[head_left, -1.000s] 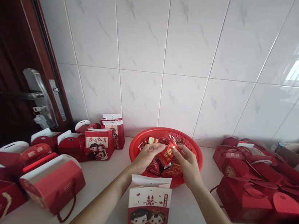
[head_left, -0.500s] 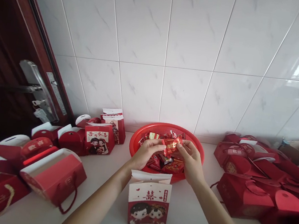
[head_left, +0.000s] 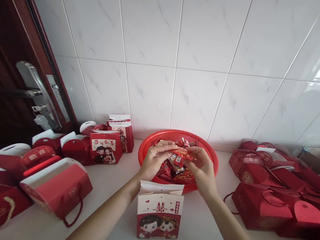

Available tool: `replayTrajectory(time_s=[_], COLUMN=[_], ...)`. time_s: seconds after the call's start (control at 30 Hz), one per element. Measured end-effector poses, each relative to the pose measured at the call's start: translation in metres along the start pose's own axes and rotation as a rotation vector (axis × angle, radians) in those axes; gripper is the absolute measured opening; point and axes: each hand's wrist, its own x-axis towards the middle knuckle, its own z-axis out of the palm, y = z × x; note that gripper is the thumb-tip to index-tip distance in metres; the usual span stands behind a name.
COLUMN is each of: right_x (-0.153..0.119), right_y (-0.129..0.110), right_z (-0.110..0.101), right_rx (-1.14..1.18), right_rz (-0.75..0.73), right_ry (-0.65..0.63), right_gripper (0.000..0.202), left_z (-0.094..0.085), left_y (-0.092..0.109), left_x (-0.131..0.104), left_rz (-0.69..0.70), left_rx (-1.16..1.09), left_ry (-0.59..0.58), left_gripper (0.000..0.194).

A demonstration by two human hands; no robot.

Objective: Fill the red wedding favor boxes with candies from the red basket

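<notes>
Between my two hands a red wrapped candy is pinched above a red plastic basket. My left hand grips its left end, fingers and thumb together. At the other end my right hand holds it by thumb and fingertips. Under the hands, the basket contains several wrapped sweets, partly hidden by fingers. In front of the basket stands an upright white and red gift box with two cartoon figures, its top flaps up.
Several red gift boxes stand at the left, some with cord handles, near a dark door with a metal handle. More red boxes crowd the right. A tiled wall closes off the back.
The candy has been tipped from showing its printed face to lying nearly edge-on, still between both hands. More sweets in the basket show beneath it.
</notes>
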Motion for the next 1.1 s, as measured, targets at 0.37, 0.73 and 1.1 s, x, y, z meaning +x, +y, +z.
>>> replayTrajectory(time_s=[0.37,0.73,1.1], right_x=[-0.002,-0.006,-0.009], right_y=[0.002,0.010,0.011], right_z=[0.000,0.002,0.003], right_rx=[-0.099,-0.138,-0.209], right_rz=[-0.098,-0.170,-0.167], right_ry=[-0.040,-0.015,-0.022], right_gripper=[0.028,0.037,0.040], left_z=[-0.002,-0.002,-0.003], left_y=[-0.003,0.001,0.000], left_x=[-0.001,-0.005,-0.009], left_rz=[0.006,0.038,0.065], left_rx=[0.008,0.033,0.014], left_ry=[-0.019,0.052,0.023], left_gripper=[0.020,0.006,0.009])
